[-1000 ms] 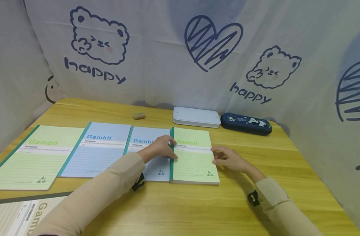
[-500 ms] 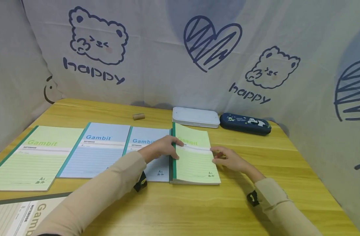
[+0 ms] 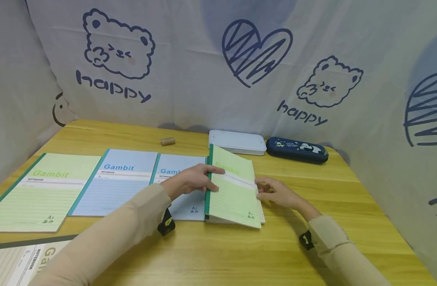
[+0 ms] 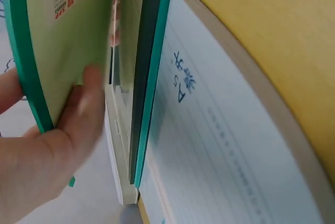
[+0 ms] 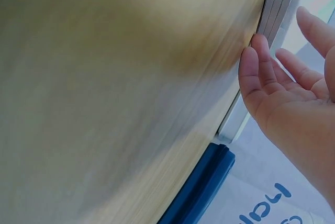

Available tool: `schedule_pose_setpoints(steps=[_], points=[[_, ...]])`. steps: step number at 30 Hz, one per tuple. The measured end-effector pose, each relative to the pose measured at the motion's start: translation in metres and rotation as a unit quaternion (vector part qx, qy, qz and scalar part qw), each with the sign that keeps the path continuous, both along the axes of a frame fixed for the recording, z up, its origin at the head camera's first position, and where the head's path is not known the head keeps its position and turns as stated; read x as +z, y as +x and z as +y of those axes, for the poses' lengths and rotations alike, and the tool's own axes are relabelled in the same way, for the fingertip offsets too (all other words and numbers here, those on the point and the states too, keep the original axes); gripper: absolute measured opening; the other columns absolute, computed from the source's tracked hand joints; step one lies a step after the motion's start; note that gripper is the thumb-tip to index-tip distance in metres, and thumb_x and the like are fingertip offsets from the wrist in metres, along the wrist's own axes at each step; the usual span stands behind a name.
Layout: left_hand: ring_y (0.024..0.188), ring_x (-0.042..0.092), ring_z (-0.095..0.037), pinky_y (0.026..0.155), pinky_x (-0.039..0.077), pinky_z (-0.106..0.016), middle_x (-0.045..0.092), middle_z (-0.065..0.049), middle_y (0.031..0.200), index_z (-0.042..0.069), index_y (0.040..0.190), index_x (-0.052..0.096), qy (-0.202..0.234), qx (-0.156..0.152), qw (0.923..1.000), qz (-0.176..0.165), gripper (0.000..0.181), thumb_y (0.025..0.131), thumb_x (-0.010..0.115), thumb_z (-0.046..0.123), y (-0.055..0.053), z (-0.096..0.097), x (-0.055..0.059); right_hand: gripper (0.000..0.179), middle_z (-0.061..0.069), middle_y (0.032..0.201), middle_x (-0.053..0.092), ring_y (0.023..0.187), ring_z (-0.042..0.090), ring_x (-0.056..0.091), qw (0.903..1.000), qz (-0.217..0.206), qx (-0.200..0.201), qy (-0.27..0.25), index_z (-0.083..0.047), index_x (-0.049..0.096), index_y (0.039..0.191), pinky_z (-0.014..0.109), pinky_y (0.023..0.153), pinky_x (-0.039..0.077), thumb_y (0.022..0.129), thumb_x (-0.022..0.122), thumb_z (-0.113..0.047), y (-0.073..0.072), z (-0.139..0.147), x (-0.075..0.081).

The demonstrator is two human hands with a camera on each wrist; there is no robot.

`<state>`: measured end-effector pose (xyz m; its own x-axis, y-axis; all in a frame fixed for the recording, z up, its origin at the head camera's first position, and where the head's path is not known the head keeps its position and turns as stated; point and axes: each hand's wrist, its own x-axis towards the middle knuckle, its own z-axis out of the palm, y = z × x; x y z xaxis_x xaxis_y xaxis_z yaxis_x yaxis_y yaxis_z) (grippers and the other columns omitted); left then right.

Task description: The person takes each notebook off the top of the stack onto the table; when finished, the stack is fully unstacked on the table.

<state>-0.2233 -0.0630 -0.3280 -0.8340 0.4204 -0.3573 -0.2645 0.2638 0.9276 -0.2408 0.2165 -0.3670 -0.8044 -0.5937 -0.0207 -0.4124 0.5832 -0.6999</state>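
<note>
The tilted green notebook (image 3: 234,198) probably handles light and bendy, best held by the spine (image 3: 210,157) the left hand (image 3: 191,178) pinches, right hand (image 3: 280,194) loosely spread.

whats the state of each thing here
Tilted green notebook, closed, spine edge up
Stack under it, flat
Left hand, gripping tilted green notebook
Right hand, at stack's edge
Far-left green notebook, closed, flat
Left blue notebook, closed, flat
Right blue notebook, closed, flat
Beige notebook, closed, partly out of frame
White case, shut
Panda case, shut
Brown cylinder, on its side
</note>
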Motion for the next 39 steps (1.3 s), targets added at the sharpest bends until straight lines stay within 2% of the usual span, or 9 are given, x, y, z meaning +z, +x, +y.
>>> schedule_pose_setpoints(steps=[5, 9, 15, 21, 24, 29, 33, 36, 39], points=[[0.085, 0.059, -0.021, 0.068, 0.050, -0.034, 0.052, -0.015, 0.114, 0.007, 0.129, 0.046, 0.039, -0.001, 0.9992, 0.002, 0.055, 0.080, 0.053, -0.016, 0.007, -0.005, 0.000, 0.047, 0.026, 0.118, 0.048, 0.097, 0.032, 0.052, 0.9998, -0.016, -0.012, 0.004, 0.011, 0.043, 0.123, 0.037, 0.079, 0.044, 0.085, 0.060, -0.011, 0.001, 0.000, 0.001], [0.085, 0.058, -0.021, 0.067, 0.049, -0.033, 0.052, -0.014, 0.114, 0.009, 0.128, 0.049, 0.035, -0.011, 0.9989, 0.028, 0.054, 0.081, 0.049, -0.017, 0.011, -0.011, 0.009, 0.041, 0.022, 0.109, 0.053, 0.095, 0.032, 0.052, 0.9998, -0.019, -0.009, -0.007, 0.008, 0.047, 0.119, 0.035, 0.073, 0.044, 0.084, 0.060, -0.010, 0.000, 0.000, 0.000], [0.087, 0.054, -0.020, 0.069, 0.047, -0.029, 0.049, -0.015, 0.120, 0.006, 0.129, 0.048, 0.052, -0.059, 0.9946, 0.068, 0.055, 0.080, 0.045, -0.019, 0.018, -0.028, 0.026, 0.036, 0.022, 0.104, 0.055, 0.094, 0.035, 0.054, 0.9997, 0.005, 0.009, -0.020, 0.010, 0.048, 0.114, 0.044, 0.081, 0.044, 0.083, 0.059, -0.003, -0.001, -0.001, -0.002], [0.089, 0.052, -0.021, 0.070, 0.045, -0.028, 0.043, -0.012, 0.127, 0.007, 0.126, 0.051, 0.021, -0.104, 0.9874, 0.117, 0.056, 0.077, 0.044, -0.019, 0.028, -0.050, 0.035, 0.034, 0.016, 0.098, 0.056, 0.093, 0.033, 0.054, 0.9994, -0.005, 0.016, -0.029, 0.008, 0.050, 0.113, 0.041, 0.078, 0.044, 0.083, 0.060, -0.005, -0.002, -0.003, 0.000], [0.084, 0.056, -0.021, 0.067, 0.047, -0.029, 0.047, -0.013, 0.123, 0.005, 0.122, 0.055, 0.019, -0.132, 0.9834, 0.123, 0.053, 0.076, 0.044, -0.019, 0.033, -0.061, 0.034, 0.034, 0.015, 0.097, 0.057, 0.090, 0.030, 0.054, 0.9997, 0.001, 0.017, -0.016, 0.008, 0.050, 0.113, 0.038, 0.076, 0.044, 0.083, 0.060, -0.006, -0.001, -0.003, 0.001], [0.079, 0.059, -0.021, 0.063, 0.049, -0.030, 0.055, -0.013, 0.112, 0.001, 0.117, 0.057, 0.028, -0.186, 0.9737, 0.128, 0.048, 0.075, 0.043, -0.017, 0.042, -0.074, 0.029, 0.038, 0.028, 0.115, 0.050, 0.093, 0.032, 0.054, 0.9995, 0.017, 0.026, 0.001, 0.012, 0.046, 0.119, 0.036, 0.076, 0.045, 0.085, 0.056, -0.001, 0.002, 0.001, 0.000], [0.083, 0.057, -0.021, 0.065, 0.048, -0.029, 0.053, -0.012, 0.117, 0.003, 0.118, 0.057, 0.019, -0.210, 0.9692, 0.127, 0.048, 0.075, 0.044, -0.016, 0.049, -0.082, 0.026, 0.040, 0.028, 0.116, 0.049, 0.095, 0.033, 0.054, 0.9997, 0.013, 0.019, -0.003, 0.012, 0.045, 0.120, 0.033, 0.075, 0.046, 0.086, 0.056, -0.004, 0.001, 0.002, -0.001], [0.086, 0.055, -0.019, 0.067, 0.047, -0.027, 0.051, -0.012, 0.121, 0.003, 0.119, 0.056, 0.021, -0.241, 0.9616, 0.130, 0.049, 0.075, 0.045, -0.016, 0.053, -0.089, 0.021, 0.043, 0.026, 0.116, 0.050, 0.095, 0.032, 0.053, 1.0000, 0.003, 0.007, -0.005, 0.012, 0.045, 0.121, 0.031, 0.070, 0.046, 0.086, 0.059, -0.009, 0.000, 0.001, 0.000], [0.087, 0.054, -0.019, 0.068, 0.047, -0.025, 0.052, -0.012, 0.120, 0.002, 0.119, 0.056, 0.030, -0.279, 0.9500, 0.137, 0.049, 0.074, 0.046, -0.015, 0.058, -0.095, 0.015, 0.044, 0.027, 0.117, 0.049, 0.094, 0.032, 0.053, 1.0000, 0.001, 0.002, -0.004, 0.011, 0.044, 0.122, 0.030, 0.068, 0.046, 0.085, 0.059, -0.009, 0.000, 0.001, 0.001]])
